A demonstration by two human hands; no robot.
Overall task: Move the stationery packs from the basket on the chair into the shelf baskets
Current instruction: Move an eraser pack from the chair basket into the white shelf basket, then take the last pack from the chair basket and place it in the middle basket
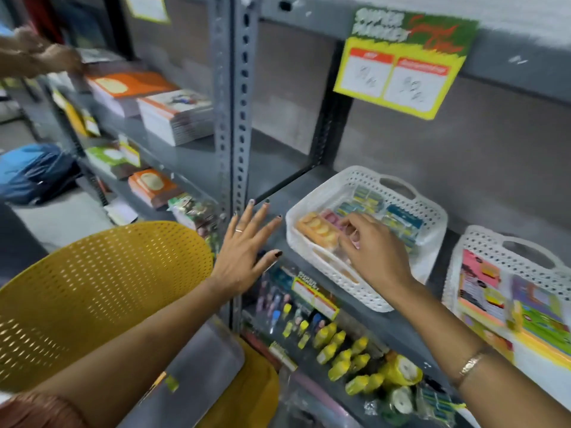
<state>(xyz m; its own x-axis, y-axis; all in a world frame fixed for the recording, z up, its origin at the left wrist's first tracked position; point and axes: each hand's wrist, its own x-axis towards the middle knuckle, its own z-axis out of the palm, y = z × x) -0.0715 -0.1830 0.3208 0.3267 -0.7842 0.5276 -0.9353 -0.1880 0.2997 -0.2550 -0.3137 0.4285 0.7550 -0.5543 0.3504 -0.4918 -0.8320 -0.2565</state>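
Right hand pinches an orange pack inside the white shelf basket. Left hand hovers empty, fingers spread, over the shelf edge. The pack looks light, stiff and slick-wrapped; best gripped by its edges.

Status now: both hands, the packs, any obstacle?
Left hand open, empty. Right hand fingers on packs in white basket. Nothing in the way.

Both forearms bare, no sleeves in view. Left hand: thin silver ring on one finger, dark polish on the nails. Right hand: pale pinkish nails, gold bracelet at the wrist. Reddish-brown bangles at bottom-left corner, blurred.
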